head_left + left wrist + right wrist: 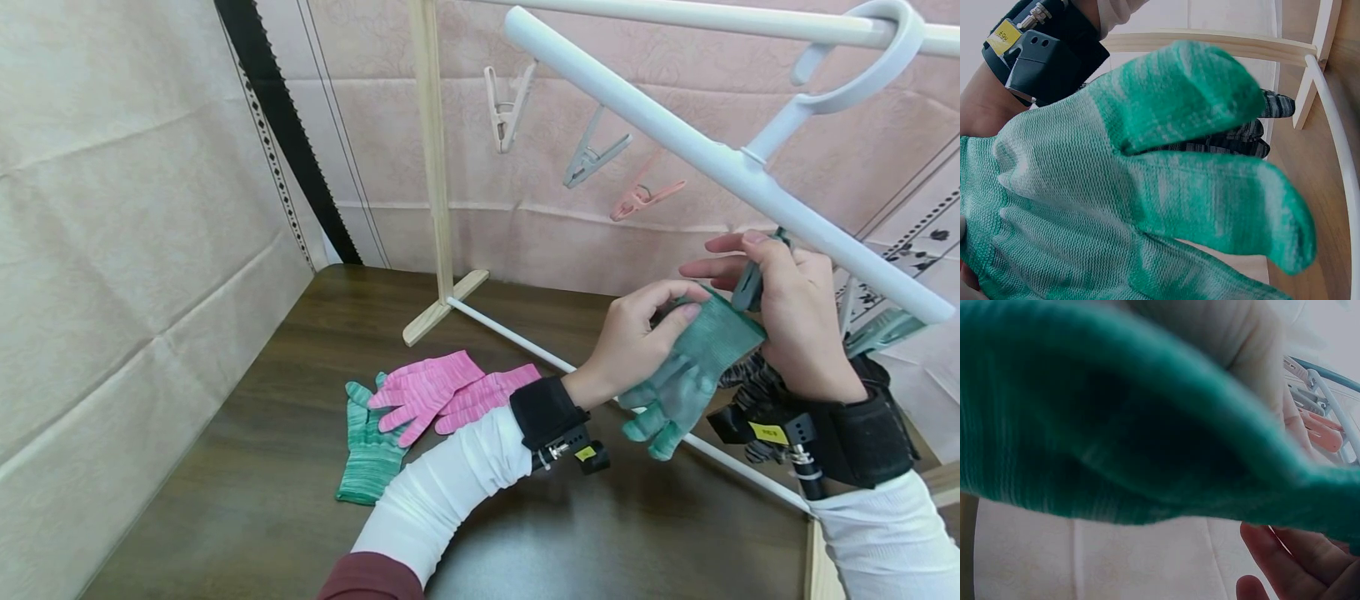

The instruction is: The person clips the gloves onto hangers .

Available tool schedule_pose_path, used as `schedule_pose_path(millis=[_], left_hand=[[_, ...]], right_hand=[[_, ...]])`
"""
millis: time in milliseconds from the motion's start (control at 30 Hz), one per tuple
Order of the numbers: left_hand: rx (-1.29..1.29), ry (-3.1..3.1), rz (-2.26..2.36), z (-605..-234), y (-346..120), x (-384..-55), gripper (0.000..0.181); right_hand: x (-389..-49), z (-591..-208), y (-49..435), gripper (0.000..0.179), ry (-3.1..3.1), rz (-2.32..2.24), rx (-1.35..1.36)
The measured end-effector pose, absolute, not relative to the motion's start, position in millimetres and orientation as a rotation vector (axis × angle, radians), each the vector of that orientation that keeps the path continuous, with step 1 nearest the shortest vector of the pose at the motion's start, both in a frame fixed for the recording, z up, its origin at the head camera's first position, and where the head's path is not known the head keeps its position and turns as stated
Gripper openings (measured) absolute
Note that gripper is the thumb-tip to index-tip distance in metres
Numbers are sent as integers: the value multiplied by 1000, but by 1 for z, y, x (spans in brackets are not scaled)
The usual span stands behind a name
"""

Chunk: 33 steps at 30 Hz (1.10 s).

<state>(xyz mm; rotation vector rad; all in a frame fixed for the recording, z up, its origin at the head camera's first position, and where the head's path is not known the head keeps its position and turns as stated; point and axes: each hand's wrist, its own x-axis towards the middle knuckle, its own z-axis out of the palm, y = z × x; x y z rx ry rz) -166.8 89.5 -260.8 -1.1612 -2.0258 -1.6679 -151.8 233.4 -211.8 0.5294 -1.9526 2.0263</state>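
Note:
A green knit glove [693, 367] hangs fingers down from my left hand [637, 333], which pinches its cuff between thumb and fingers. My right hand [798, 312] grips a dark teal clothespin [748, 287] below the white hanger bar [720, 158]. One corner of the cuff meets the clothespin's lower end; whether its jaws bite the fabric cannot be made out. In the left wrist view the glove [1079, 169] fills most of the picture. The right wrist view looks at the glove's gaping cuff [1116, 450], with fingertips [1291, 562] beneath it.
White [510, 108], grey [595, 154] and pink clothespins [645, 198] hang along the hanger. A green clothespin [885, 331] hangs at its right end. A black-and-grey striped glove [1250, 134] hangs behind. Pink gloves [427, 387] and another green glove [371, 450] lie on the table.

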Motion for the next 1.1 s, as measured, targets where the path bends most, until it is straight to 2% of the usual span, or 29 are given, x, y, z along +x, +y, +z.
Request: schedule_pose_path(millis=[400,900,1100], left_hand=[[-1145,-2040,-1768,-278,106,-190,22],[-1131,-1969,-1831,-270,108,-186,21],[-1113,-1984,-1816,-266,111,-185,21]], right_hand=[[-152,-212,234,27,-1963,2008,568],[-153,-207,239,29,-1997,2079,649],[-152,-207,242,27,-2042,2026,560]])
